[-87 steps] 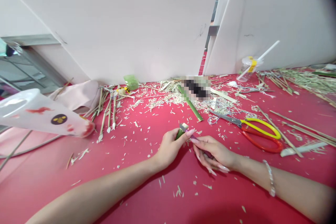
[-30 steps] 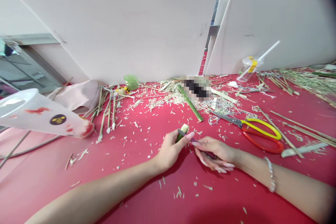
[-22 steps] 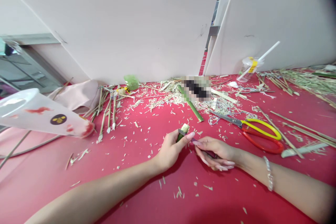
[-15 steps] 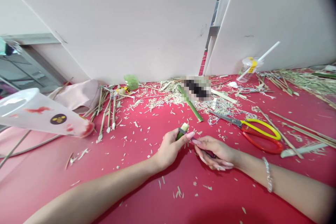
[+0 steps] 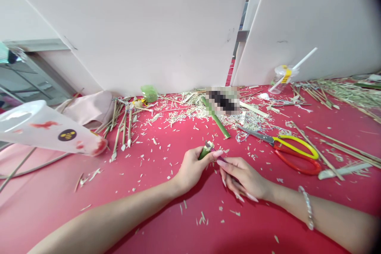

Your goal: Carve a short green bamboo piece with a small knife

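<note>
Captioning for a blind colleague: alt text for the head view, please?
The left hand grips a short green stalk while the right hand holds a thin blade at its cut end, over a red table strewn with shavings. Scissors lie to the right.

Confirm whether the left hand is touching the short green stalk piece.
Touching. Head view: left hand grips the green stalk piece; right hand holds a thin tool.

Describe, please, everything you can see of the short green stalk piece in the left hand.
The stalk piece is a short, round stub with green skin and a pale, fibrous cut end that points up and away from the person. The left hand grips its lower part, over the red table. A thin dark tool held in the right hand meets its cut end.
</note>
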{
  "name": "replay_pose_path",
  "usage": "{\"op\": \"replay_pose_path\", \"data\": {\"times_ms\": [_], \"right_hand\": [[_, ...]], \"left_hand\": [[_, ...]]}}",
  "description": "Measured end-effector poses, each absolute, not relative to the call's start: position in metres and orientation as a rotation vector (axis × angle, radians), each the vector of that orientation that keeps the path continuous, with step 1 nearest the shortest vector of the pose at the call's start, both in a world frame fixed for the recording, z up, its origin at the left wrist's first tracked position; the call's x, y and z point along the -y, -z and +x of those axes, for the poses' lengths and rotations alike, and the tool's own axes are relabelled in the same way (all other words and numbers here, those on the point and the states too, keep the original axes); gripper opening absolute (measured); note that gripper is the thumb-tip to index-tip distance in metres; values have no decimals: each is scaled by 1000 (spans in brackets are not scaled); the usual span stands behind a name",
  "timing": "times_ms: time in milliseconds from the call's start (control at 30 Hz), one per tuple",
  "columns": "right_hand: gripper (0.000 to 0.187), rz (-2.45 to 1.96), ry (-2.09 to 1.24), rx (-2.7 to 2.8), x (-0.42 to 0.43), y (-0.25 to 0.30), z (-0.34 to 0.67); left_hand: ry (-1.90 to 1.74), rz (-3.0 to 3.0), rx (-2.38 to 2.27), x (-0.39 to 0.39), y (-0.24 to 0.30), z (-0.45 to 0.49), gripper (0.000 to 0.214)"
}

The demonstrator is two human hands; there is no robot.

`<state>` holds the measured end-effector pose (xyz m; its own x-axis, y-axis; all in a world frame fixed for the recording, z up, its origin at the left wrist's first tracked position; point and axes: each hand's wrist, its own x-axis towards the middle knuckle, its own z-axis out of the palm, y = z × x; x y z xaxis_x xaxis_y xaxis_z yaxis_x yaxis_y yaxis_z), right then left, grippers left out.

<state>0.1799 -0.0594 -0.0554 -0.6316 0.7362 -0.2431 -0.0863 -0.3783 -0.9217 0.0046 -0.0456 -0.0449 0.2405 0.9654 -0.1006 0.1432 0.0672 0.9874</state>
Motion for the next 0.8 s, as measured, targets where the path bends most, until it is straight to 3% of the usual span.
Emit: {"op": "replay_pose_path", "data": {"times_ms": [267, 800], "right_hand": [[46, -972, -1916, 1308, 68, 57, 175], [47, -751, -2346, 1237, 48, 50, 187]], "left_hand": [[-890, 1371, -1165, 47, 39, 8, 51], [-875, 1428, -1176, 46, 51, 2, 48]]}}
